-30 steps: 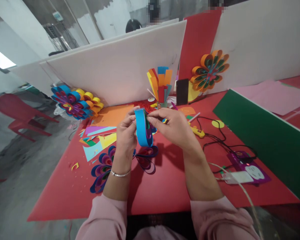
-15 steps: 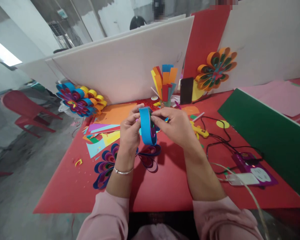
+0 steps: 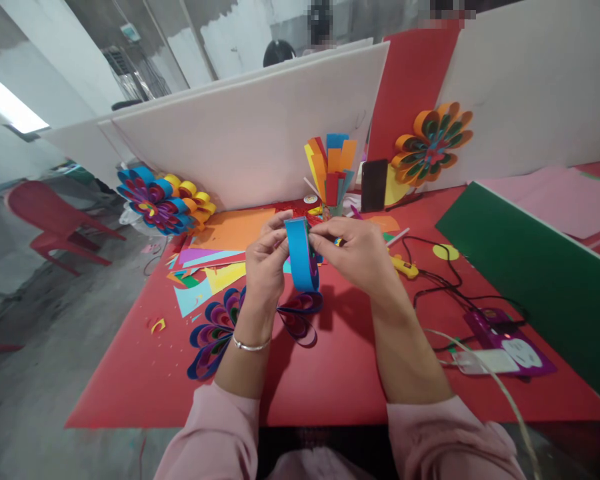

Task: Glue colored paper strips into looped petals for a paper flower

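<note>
Between my hands, above the red tabletop (image 3: 350, 393), is a looped blue paper strip (image 3: 301, 257) with purple and green strips nested inside. My left hand (image 3: 265, 267) grips it from the left, thumb against the blue outer face. On the other side, my right hand (image 3: 353, 250) pinches the strips at the loop's right edge; the fingertips partly hide what is between them. Beneath my hands lies a paper flower (image 3: 213, 337) of nested blue, purple and pink loops, partly covered by my left forearm. More of its petals (image 3: 300, 320) show right of that wrist.
Paper offcuts (image 3: 195, 297) and an orange sheet (image 3: 230, 227) lie left. Upright strips (image 3: 333, 170), a phone (image 3: 374, 185) and finished paper flowers (image 3: 433, 147), (image 3: 150, 200) stand behind. On the right are a yellow glue gun (image 3: 405, 267), cables, a purple power strip (image 3: 510, 340) and a green board (image 3: 535, 280).
Both hands and the paper loop have shifted slightly right in view. The grip on the loop looks the same.
</note>
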The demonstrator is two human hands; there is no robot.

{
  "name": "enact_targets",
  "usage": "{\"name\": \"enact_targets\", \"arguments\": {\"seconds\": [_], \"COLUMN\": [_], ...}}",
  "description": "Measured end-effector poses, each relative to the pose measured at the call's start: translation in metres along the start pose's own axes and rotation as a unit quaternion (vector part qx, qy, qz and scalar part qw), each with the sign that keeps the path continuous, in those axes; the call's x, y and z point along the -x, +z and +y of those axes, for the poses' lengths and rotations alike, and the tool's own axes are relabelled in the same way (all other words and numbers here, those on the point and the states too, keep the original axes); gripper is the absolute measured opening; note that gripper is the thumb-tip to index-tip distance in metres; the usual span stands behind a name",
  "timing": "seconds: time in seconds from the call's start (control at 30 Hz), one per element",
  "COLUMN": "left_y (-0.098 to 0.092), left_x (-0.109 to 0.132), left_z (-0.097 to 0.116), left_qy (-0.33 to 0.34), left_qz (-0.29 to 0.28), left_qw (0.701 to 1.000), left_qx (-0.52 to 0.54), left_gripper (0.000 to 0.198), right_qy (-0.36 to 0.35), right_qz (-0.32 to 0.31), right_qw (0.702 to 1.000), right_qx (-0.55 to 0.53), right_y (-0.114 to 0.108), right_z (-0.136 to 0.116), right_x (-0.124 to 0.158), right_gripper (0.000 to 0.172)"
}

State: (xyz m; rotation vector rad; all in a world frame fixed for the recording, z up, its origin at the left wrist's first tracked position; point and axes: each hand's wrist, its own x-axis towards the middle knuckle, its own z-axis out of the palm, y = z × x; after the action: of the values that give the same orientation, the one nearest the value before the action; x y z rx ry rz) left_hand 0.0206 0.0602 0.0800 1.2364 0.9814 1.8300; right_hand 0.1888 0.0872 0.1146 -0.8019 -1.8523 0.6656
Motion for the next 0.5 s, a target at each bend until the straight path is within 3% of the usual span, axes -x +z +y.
{"name": "enact_targets", "arguments": {"seconds": [0.33,0.5], "left_y": [0.0001,0.0018], "left_x": [0.0010,0.0009], "left_z": [-0.0013,-0.0008], "left_qy": [0.025,0.030], "left_qz": [0.001,0.011], "left_qw": [1.000,0.999], "left_qx": [-0.008,-0.007], "left_gripper": [0.008,0.014], "right_qy": [0.000,-0.005], "right_qz": [-0.004,-0.005], "right_qw": [1.000,1.000], "right_qx": [0.000,-0.001], "right_y": [-0.0005,-0.0007], "right_z": [-0.0005,-0.0002], "right_x": [-0.0003,-0.0003], "right_gripper": [0.017,0.016]}}
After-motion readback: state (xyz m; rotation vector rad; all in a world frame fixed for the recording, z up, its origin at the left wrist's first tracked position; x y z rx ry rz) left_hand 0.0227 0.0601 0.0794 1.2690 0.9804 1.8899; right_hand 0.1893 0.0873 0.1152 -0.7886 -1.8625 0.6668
